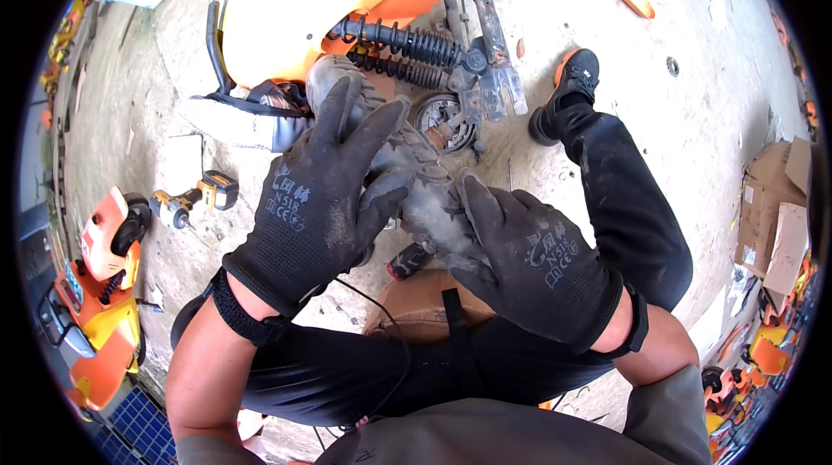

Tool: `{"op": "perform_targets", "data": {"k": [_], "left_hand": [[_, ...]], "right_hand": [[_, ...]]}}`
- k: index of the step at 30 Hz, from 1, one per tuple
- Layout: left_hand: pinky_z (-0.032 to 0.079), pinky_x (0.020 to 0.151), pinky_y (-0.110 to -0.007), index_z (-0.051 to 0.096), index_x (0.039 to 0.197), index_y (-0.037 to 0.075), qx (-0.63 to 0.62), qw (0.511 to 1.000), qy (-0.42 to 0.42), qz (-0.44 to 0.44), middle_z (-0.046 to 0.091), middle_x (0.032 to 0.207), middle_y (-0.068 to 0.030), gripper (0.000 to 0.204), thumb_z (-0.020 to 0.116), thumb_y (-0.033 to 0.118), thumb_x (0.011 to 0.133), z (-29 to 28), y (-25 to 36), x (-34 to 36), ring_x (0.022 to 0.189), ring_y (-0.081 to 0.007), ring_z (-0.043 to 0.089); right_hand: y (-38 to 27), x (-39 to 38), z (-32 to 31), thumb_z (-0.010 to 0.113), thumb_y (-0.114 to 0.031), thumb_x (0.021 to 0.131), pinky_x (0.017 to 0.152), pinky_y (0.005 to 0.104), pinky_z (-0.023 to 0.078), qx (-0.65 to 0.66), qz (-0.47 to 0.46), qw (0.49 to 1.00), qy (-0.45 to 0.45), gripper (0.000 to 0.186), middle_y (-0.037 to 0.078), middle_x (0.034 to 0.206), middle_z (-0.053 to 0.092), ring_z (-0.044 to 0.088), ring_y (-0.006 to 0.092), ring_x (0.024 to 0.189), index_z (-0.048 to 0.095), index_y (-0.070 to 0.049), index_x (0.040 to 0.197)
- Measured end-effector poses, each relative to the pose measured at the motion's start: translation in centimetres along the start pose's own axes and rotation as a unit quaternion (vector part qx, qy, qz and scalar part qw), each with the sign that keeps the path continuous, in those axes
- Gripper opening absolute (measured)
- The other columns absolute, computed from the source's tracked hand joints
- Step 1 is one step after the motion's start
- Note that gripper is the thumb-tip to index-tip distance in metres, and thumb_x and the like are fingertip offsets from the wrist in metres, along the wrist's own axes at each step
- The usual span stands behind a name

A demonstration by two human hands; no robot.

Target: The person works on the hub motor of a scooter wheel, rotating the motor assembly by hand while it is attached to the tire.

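Observation:
A dusty grey rubber tyre [425,183] with tread blocks runs diagonally between my two gloved hands. My left hand [316,175] lies over its left side, fingers spread and bent across the rubber, thumb pressing against it. At the tyre's near right end, my right hand [529,253] grips the edge between fingers and thumb. Just beyond the tyre lies a round wheel hub [446,123], joined to a metal bracket. Two black coil-spring shock absorbers [407,45] reach from that bracket to an orange and white scooter body [277,19]. My palms and some fingertips are hidden.
A yellow and black cordless drill [195,198] lies on the concrete at left. A dark cylindrical tool with a red end [407,262] is below the tyre. Cardboard boxes [771,205] stand at right; orange scooter parts [108,292] line the left. My right shoe [565,94] is beside the bracket.

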State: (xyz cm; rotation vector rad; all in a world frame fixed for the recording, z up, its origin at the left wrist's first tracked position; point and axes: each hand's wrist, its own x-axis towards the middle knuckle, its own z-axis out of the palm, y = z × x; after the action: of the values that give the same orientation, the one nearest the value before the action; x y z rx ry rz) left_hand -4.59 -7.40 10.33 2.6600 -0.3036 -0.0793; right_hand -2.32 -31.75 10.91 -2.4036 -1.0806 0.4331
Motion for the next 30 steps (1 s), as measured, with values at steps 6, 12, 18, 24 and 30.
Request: {"op": "perform_targets", "data": {"k": [6,12,18,24,30], "left_hand": [[0.056,0.090,-0.048,0.051,0.145,0.009,-0.007,1.000,-0.003,-0.004,0.043,0.145,-0.0366,0.062,0.072,0.025,0.088,-0.11,0.14,0.08,0.109,-0.0473,0.065],[0.056,0.090,-0.049,0.051,0.144,0.010,-0.004,1.000,0.002,-0.006,0.043,0.145,-0.0362,0.062,0.073,0.024,0.087,0.04,0.02,0.03,0.109,-0.0475,0.065],[0.055,0.091,-0.049,0.051,0.145,0.009,-0.013,1.000,0.007,0.001,0.044,0.144,-0.0370,0.062,0.072,0.024,0.088,0.04,0.02,0.04,0.110,-0.0481,0.064],[0.054,0.092,-0.049,0.051,0.145,0.007,-0.024,1.000,0.007,-0.001,0.046,0.141,-0.0381,0.063,0.071,0.024,0.088,-0.08,0.11,0.00,0.109,-0.0472,0.065],[0.054,0.091,-0.048,0.052,0.145,0.007,-0.030,1.000,0.003,-0.004,0.049,0.138,-0.0377,0.063,0.072,0.026,0.089,-0.31,0.23,0.15,0.106,-0.0451,0.066]], "right_hand": [[0.07,0.05,0.08,0.074,-0.028,0.087,0.067,0.0407,0.058,0.030,0.011,0.999,0.001,0.067,0.024,0.092,0.066,0.071,0.0348,0.078,0.047,0.011,0.135],[-0.01,0.02,-0.12,0.073,-0.028,0.088,0.068,0.0407,0.058,0.022,0.002,1.000,0.001,0.067,0.025,0.094,0.066,0.071,0.0349,0.079,0.047,0.011,0.135],[0.00,-0.02,-0.03,0.073,-0.027,0.087,0.067,0.0409,0.058,0.021,0.007,1.000,-0.005,0.067,0.024,0.094,0.066,0.070,0.0344,0.079,0.046,0.011,0.136],[-0.17,-0.03,-0.20,0.073,-0.027,0.087,0.067,0.0409,0.058,0.018,0.017,1.000,-0.012,0.067,0.023,0.092,0.066,0.070,0.0341,0.079,0.047,0.010,0.135],[-0.06,0.06,0.35,0.073,-0.025,0.087,0.070,0.0401,0.058,0.007,0.001,1.000,0.013,0.065,0.022,0.098,0.067,0.070,0.0334,0.082,0.047,0.009,0.136]]}}
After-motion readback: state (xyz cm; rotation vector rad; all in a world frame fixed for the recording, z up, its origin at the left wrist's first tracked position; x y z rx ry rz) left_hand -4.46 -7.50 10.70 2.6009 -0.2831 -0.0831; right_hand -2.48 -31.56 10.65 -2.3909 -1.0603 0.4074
